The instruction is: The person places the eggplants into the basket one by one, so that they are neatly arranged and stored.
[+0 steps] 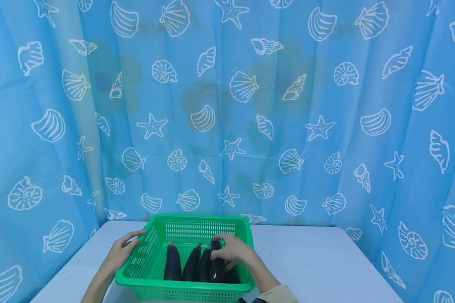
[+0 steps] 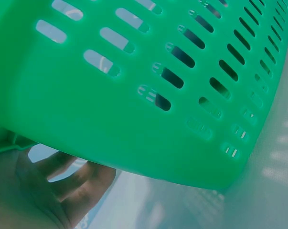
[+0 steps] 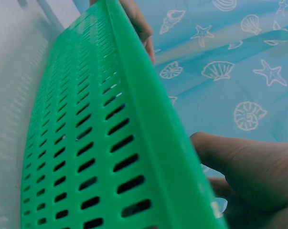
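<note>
Several dark purple eggplants lie side by side in a green perforated plastic basket. My right hand reaches over the basket's right side and holds the upper end of one eggplant between thumb and fingers. In the right wrist view that hand is partly behind the basket wall, which hides the eggplant. At the left rim, my left hand grips the basket's edge. The left wrist view shows those fingers bent beside the rim.
The basket stands on a white table near its front. A blue curtain with white shell and starfish prints hangs behind the table and along both sides.
</note>
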{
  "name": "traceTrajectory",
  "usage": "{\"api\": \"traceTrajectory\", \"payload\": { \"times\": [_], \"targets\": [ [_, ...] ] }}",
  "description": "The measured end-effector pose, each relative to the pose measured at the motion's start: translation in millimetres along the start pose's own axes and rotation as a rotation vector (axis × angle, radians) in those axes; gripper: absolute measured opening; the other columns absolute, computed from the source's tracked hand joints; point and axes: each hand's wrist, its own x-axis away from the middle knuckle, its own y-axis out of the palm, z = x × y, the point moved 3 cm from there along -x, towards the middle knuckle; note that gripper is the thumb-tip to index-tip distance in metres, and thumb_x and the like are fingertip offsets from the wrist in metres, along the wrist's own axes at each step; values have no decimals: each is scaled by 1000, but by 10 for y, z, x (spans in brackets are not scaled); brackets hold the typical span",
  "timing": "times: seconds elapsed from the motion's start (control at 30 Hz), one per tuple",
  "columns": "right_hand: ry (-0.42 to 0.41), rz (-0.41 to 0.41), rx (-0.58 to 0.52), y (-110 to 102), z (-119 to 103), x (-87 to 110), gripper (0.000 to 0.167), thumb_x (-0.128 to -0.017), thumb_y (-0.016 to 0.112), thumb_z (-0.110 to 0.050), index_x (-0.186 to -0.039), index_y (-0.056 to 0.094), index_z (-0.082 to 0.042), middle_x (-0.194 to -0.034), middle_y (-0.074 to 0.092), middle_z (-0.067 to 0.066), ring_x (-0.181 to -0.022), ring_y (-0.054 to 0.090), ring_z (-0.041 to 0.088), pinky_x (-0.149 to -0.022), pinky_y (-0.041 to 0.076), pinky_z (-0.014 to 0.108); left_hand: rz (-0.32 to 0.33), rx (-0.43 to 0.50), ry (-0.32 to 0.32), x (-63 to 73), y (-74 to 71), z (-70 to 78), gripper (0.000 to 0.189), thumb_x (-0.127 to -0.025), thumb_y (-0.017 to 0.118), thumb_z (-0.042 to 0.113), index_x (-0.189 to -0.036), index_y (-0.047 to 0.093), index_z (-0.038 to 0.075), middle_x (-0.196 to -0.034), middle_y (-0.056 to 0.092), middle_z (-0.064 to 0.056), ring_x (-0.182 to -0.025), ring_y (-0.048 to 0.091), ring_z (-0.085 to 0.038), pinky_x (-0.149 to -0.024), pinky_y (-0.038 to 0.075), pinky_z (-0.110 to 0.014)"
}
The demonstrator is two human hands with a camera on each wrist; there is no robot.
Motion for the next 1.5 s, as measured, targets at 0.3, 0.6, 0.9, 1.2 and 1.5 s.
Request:
{"api": "traceTrajectory", "payload": {
  "times": [0.3, 0.6, 0.9, 1.2, 1.5],
  "targets": [
    [17, -11, -14, 63, 48, -51, 50, -84, 72, -14, -132, 58, -12, -111, 60, 17, -69, 67, 26, -58, 65, 44, -1, 8, 0, 14, 9, -1, 46, -106, 43, 35, -144, 49, 11, -145, 47, -26, -116, 60, -36, -96, 57, -41],
    [21, 9, -24, 107, 41, -72, 50, -84, 74, -15, -131, 59, -9, -99, 61, 15, -70, 65, 26, -59, 65, 43, 2, 5, -5, 7, 10, 4, 47, -106, 43, 37, -144, 49, 10, -145, 46, -25, -112, 63, -32, -94, 57, -41],
    [46, 18, 1, 137, 4, -82, 55, -83, 79, -19, -132, 58, -5, -98, 61, 15, -73, 65, 25, -60, 65, 43, -8, 20, -2, 15, 18, 0, 47, -106, 42, 36, -145, 48, 10, -143, 47, -27, -118, 59, -38, -97, 57, -44],
    [52, -11, 21, 142, -5, -36, 51, -83, 79, -22, -129, 61, -8, -98, 61, 13, -71, 65, 24, -58, 64, 43, -11, 23, -20, 20, 11, -28, 45, -106, 43, 32, -145, 49, 11, -144, 46, -27, -117, 60, -37, -94, 58, -41],
    [56, -35, 41, 122, -34, 14, 49, -83, 80, -23, -127, 63, -9, -96, 63, 12, -69, 65, 24, -56, 64, 41, 0, 39, -13, 10, 2, -6, 46, -105, 46, 34, -143, 50, 9, -141, 50, -28, -111, 64, -33, -89, 59, -38]
  ]
}}
